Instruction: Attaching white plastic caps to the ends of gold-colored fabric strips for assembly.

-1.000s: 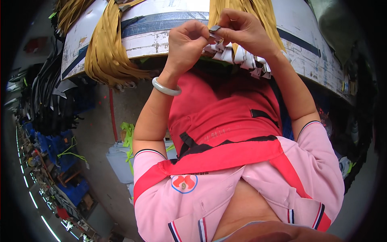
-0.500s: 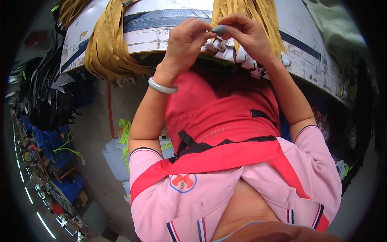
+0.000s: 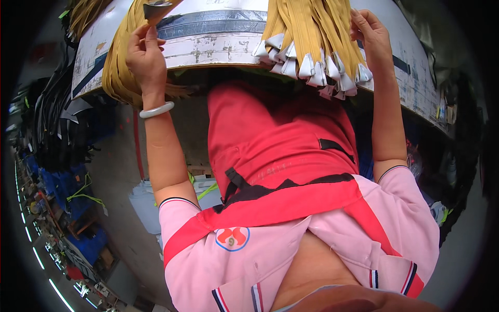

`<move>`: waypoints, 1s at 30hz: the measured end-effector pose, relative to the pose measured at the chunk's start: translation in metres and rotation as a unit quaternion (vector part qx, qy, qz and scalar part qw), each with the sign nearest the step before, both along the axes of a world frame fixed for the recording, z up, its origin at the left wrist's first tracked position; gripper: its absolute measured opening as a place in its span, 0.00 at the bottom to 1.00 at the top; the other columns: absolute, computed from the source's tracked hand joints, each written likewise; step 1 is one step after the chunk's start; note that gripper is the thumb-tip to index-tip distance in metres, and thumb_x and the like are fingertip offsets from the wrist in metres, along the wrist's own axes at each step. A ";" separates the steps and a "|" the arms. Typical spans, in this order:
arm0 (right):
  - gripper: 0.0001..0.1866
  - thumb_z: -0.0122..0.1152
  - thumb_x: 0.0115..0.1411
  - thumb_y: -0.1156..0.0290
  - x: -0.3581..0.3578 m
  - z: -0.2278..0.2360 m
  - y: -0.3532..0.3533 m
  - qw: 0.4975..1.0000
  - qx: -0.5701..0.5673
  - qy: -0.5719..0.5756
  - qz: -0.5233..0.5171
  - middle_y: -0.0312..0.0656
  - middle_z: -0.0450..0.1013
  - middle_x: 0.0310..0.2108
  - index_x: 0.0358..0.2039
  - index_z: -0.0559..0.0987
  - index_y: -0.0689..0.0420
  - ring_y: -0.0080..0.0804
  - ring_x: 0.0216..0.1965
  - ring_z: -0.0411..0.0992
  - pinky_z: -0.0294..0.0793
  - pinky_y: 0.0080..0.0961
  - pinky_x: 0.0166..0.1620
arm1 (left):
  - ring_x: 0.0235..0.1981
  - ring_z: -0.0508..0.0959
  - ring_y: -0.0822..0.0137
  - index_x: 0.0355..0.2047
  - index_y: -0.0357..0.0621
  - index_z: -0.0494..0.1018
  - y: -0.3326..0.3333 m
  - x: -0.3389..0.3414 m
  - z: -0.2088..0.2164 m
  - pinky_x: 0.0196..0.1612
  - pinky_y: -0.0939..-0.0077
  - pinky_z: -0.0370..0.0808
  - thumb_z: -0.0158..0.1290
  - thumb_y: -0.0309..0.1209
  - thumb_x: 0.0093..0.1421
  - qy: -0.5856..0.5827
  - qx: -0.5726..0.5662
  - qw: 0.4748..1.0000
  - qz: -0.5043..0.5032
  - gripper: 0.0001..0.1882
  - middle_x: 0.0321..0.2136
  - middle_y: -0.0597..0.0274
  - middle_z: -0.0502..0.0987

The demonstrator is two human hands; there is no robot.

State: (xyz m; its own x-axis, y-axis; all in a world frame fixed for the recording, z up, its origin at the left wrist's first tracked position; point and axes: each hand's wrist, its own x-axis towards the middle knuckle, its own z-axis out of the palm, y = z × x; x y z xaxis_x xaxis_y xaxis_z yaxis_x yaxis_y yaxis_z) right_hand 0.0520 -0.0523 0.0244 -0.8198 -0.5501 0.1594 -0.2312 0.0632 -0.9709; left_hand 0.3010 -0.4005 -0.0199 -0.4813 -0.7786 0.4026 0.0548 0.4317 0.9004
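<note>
My left hand (image 3: pixel 147 60) is raised over the left bundle of mustard-yellow strips (image 3: pixel 117 70). Its thumb and fingers pinch a mustard strip with a dark grey folded tip (image 3: pixel 157 10). Across the table, my right hand (image 3: pixel 371 34) is at the right edge of a second bundle of mustard strips (image 3: pixel 314 26). Its fingers are curled together against the outer strips; whatever may be between them is too small to make out. White folded tips (image 3: pixel 306 66) finish the near ends of the right bundle, hanging over the table edge.
The white, scuffed table (image 3: pixel 208 52) has dark tape bands along it. Black strips (image 3: pixel 54 114) hang at the left. Pale grey sheets (image 3: pixel 145 208) with lime-green ties lie below, and blue bins (image 3: pixel 91 242) stand at the lower left. Light fabric fills the far right.
My hands, close together before over the right bundle at a grey tip, have parted. The left has swung to the left bundle with a grey-tipped strip; the right has shifted rightward and up.
</note>
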 end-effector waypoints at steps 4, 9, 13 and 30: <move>0.13 0.63 0.64 0.60 0.014 -0.015 0.012 0.997 0.060 -0.009 0.046 0.29 0.70 0.21 0.30 0.79 0.56 0.14 0.22 0.66 0.67 0.14 0.28 | 0.28 0.76 0.75 0.42 0.38 0.77 -0.002 0.017 -0.025 0.31 0.82 0.73 0.56 0.25 0.62 -0.008 -0.037 0.999 0.022 0.08 0.29 0.65 0.76; 0.08 0.59 0.65 0.67 0.058 -0.004 -0.012 0.949 0.208 0.160 0.176 0.33 0.71 0.30 0.35 0.77 0.59 0.19 0.26 0.67 0.66 0.17 0.31 | 0.25 0.77 0.70 0.35 0.36 0.77 0.112 -0.024 -0.033 0.30 0.80 0.72 0.57 0.20 0.58 -0.074 -0.049 0.956 -0.279 0.04 0.27 0.59 0.77; 0.08 0.60 0.59 0.71 0.077 0.002 -0.034 0.820 0.329 0.327 0.336 0.42 0.71 0.43 0.38 0.76 0.59 0.45 0.36 0.73 0.71 0.37 0.41 | 0.25 0.76 0.72 0.37 0.37 0.78 0.153 -0.037 -0.038 0.30 0.81 0.72 0.57 0.21 0.58 -0.080 -0.071 0.932 -0.346 0.06 0.28 0.61 0.77; 0.12 0.60 0.57 0.81 0.055 0.003 -0.045 0.871 0.340 0.170 0.312 0.35 0.63 0.33 0.39 0.68 0.59 0.23 0.32 0.68 0.69 0.21 0.31 | 0.35 0.79 0.57 0.39 0.38 0.78 0.181 -0.045 -0.066 0.42 0.65 0.76 0.60 0.25 0.52 0.035 0.076 0.965 -0.248 0.13 0.30 0.53 0.78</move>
